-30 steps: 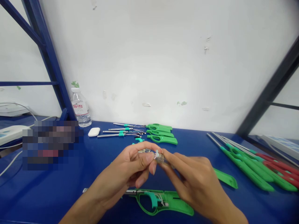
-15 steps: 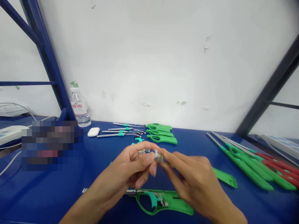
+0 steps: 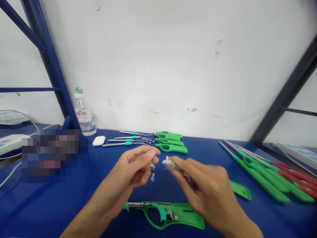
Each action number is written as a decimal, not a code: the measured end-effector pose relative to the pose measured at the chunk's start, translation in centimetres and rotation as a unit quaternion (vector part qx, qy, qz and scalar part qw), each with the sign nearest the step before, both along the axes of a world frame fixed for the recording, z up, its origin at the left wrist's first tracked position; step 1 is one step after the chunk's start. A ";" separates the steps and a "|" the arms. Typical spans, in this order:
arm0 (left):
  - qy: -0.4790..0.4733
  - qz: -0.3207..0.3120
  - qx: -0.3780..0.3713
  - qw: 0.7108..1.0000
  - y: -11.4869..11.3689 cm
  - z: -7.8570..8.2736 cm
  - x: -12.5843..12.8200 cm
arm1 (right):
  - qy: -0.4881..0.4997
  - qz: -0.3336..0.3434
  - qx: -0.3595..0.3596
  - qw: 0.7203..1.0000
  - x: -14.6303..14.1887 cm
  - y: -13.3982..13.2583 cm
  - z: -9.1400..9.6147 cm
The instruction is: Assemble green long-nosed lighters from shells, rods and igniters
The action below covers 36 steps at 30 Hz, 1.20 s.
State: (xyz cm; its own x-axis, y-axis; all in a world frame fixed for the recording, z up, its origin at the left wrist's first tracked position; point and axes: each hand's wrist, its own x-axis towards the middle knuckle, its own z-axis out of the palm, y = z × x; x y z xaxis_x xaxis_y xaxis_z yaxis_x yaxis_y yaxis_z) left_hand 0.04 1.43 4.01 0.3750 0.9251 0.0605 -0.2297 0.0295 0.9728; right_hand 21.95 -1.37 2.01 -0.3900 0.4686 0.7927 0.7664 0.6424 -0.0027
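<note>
My right hand (image 3: 206,185) is closed around a small clear lighter fuel tank (image 3: 171,164), whose pale valve end points left. Just left of it and apart from it, my left hand (image 3: 135,167) has thumb and forefinger pressed together; anything between them is too small to make out. Below both hands lies an opened green lighter handle shell (image 3: 188,214), with a teal trigger (image 3: 162,212), wires and a metal tube (image 3: 136,204) in it. Small clear parts (image 3: 153,166) and a tiny white piece (image 3: 153,177) lie beyond my left fingers, partly hidden.
Metal lighter tubes (image 3: 116,144) and green handle shells (image 3: 172,147) lie at the back. Assembled green lighters (image 3: 262,178) and red ones (image 3: 299,178) are on the right, near a loose green shell half (image 3: 241,190). A water bottle (image 3: 85,115) and white case (image 3: 99,140) stand back left.
My left hand has drawn away from the fuel tank to the left, opening a gap between my hands. My right hand still holds the tank in nearly the same place.
</note>
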 end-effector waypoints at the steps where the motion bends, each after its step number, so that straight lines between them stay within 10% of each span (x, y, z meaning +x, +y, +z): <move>1: 0.002 0.003 -0.001 1.000 0.0 -0.1 0.0 | 0.002 -0.001 0.000 1.000 0.0 0.0 0.0; 36: -0.019 -0.187 -0.017 0.982 -0.1 -0.4 0.3 | -0.018 0.014 0.017 1.000 0.1 -0.1 0.0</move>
